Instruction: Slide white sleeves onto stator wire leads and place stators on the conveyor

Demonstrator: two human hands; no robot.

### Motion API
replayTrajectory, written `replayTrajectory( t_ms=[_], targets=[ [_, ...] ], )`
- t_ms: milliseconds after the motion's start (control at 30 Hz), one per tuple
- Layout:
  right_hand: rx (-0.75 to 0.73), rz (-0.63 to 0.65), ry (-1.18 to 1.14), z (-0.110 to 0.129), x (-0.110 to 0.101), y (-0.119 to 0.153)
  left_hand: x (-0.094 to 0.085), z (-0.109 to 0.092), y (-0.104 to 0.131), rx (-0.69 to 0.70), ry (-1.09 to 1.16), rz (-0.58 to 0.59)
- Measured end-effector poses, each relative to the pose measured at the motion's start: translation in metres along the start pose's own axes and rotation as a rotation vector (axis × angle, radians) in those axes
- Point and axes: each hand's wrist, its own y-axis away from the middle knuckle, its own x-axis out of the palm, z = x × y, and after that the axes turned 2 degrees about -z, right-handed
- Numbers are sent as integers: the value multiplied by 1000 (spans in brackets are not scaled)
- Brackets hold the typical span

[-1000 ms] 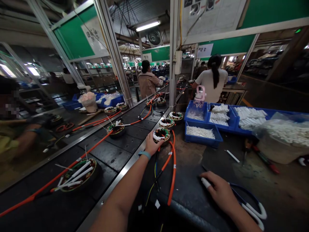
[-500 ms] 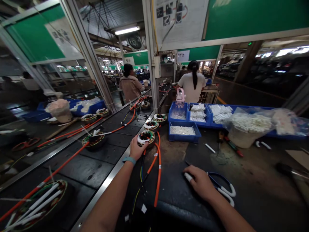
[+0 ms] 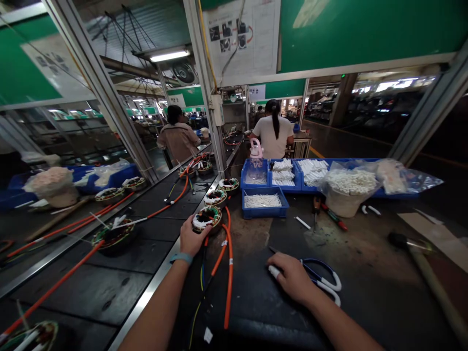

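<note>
My left hand (image 3: 192,237) grips the near side of a round wound coil ring (image 3: 206,218) with white and green parts, at the bench edge beside the line. Two similar rings (image 3: 215,197) stand just behind it. Orange sleeved cables (image 3: 229,263) run from the rings toward me. My right hand (image 3: 288,274) rests curled on the dark bench over blue-handled scissors (image 3: 321,275); a blade tip pokes out past the fingers, and a white wrap covers one finger.
Blue bins of white tubes (image 3: 283,175) and a small blue tray (image 3: 265,204) stand behind the bench. A bagged tub (image 3: 345,195), screwdriver (image 3: 316,210) and hammer (image 3: 413,243) lie right. More coils (image 3: 114,236) sit on the left line. Two people are ahead.
The view has turned slightly right, so the scene sits further left. Both hands keep much the same places on the coil ring and scissors.
</note>
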Motion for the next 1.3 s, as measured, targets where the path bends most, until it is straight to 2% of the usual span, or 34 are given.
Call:
replayTrajectory(
  t_ms=[1300],
  targets=[
    [-4, 26, 4, -3, 1, 1, 3, 0, 4, 12, 23, 15]
  ],
)
